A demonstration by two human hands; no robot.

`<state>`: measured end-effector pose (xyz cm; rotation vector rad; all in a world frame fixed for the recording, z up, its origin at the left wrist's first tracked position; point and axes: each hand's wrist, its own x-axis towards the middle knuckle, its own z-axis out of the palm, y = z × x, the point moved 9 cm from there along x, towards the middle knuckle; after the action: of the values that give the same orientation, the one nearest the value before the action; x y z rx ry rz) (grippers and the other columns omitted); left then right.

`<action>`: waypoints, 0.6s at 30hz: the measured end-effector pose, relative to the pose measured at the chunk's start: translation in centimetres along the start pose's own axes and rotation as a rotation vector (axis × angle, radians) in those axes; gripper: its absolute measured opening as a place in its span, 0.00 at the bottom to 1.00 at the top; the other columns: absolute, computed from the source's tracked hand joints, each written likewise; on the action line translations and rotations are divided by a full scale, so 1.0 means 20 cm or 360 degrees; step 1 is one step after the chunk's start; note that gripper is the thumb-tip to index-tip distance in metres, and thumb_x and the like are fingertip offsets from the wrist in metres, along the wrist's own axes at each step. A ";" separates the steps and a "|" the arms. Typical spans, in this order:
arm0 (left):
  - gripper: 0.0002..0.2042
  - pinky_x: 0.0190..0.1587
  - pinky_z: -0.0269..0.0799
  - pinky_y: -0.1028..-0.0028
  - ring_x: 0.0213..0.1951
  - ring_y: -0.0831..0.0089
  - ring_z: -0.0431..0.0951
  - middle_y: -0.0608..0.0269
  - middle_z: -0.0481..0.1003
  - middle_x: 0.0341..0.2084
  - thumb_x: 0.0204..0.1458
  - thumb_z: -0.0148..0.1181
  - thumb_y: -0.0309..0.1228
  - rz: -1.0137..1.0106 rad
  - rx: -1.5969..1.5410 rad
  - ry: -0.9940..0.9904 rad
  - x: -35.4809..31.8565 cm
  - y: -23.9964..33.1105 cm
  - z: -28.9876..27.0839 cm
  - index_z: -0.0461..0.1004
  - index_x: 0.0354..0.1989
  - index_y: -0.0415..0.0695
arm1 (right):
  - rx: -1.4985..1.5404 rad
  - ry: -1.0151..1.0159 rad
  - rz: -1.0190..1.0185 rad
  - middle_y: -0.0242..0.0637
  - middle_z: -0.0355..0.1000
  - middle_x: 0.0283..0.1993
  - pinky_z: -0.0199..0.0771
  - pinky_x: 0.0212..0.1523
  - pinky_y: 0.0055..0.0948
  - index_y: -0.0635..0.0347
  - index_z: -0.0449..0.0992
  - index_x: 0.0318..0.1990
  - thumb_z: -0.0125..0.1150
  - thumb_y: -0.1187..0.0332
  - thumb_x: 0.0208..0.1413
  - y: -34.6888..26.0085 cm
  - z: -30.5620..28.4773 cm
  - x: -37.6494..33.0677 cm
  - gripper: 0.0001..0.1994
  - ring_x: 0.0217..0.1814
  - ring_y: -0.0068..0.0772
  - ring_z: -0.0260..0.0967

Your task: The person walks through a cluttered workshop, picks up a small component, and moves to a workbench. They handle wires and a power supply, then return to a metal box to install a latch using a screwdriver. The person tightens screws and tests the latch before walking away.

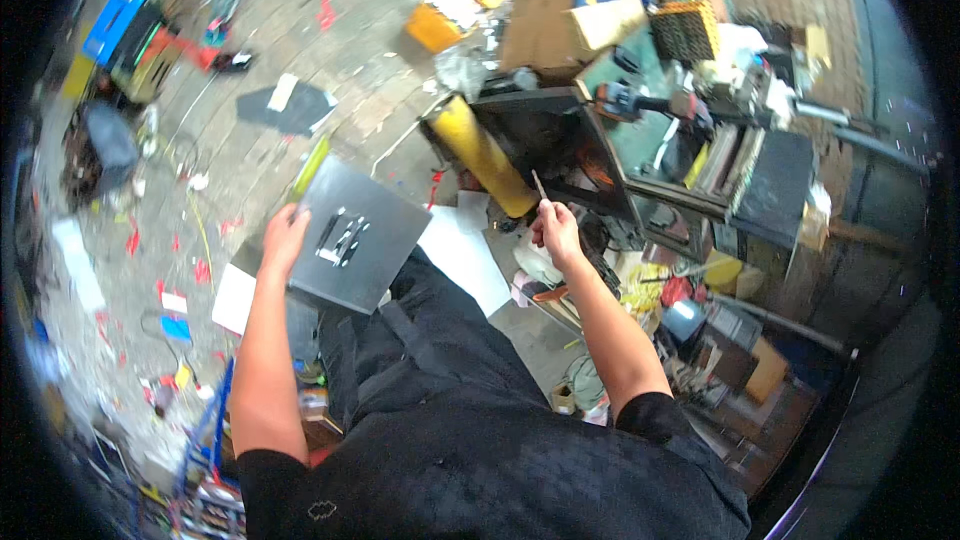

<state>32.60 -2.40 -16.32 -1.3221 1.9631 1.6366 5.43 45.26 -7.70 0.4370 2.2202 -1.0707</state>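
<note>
At the left edge of a dark grey square panel (385, 230), my left hand (286, 238) grips with the fingers by the rim. Several black and white slots or small parts (343, 238) show at the panel's middle; I cannot tell which. A yellow-green strip (312, 166) sticks out past its upper left edge. My right hand (556, 230) is closed on a thin, pointed tool (539, 183), tip upward, apart from the panel. Its exact kind is too small to tell. Just left of that hand leans a yellow cylinder (484, 157), against a black open-fronted cabinet (575, 145).
White sheets (465, 260) lie beyond my knees. A cluttered bench with a cordless drill (640, 102) stands at the right, a cardboard box (540, 25) behind it. Scraps litter the floor (360, 70). An orange-yellow box (455, 8) sits farther off, a blue-topped machine (118, 30) far left.
</note>
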 end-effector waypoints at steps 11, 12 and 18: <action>0.27 0.63 0.65 0.65 0.58 0.56 0.74 0.42 0.75 0.55 0.62 0.51 0.40 -0.0090 0.0219 0.0025 0.00 -0.02 -0.02 0.68 0.62 0.29 | 0.1252 0.0957 0.0144 0.35 0.66 0.26 0.65 0.18 0.27 0.57 0.67 0.36 0.45 0.65 0.70 0.21 -0.92 0.87 0.10 0.21 0.30 0.64; 0.18 0.54 0.70 0.63 0.49 0.56 0.79 0.45 0.79 0.45 0.62 0.51 0.37 0.0095 0.0258 0.0143 0.03 -0.08 -0.04 0.73 0.53 0.37 | 0.1249 0.0980 0.0127 0.37 0.67 0.27 0.66 0.19 0.28 0.59 0.67 0.36 0.44 0.67 0.69 0.21 -1.00 0.95 0.09 0.22 0.32 0.64; 0.17 0.50 0.72 0.62 0.45 0.54 0.79 0.45 0.79 0.40 0.61 0.53 0.38 0.0124 0.0342 0.0109 0.03 -0.08 -0.03 0.73 0.53 0.40 | 0.1478 0.1041 -0.0061 0.45 0.72 0.39 0.74 0.25 0.38 0.52 0.58 0.62 0.53 0.81 0.60 0.15 -1.14 1.24 0.25 0.27 0.42 0.69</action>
<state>33.65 -3.12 -17.54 -1.2494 2.1857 1.3816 -20.53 65.69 -15.11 1.2829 2.0868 -2.2043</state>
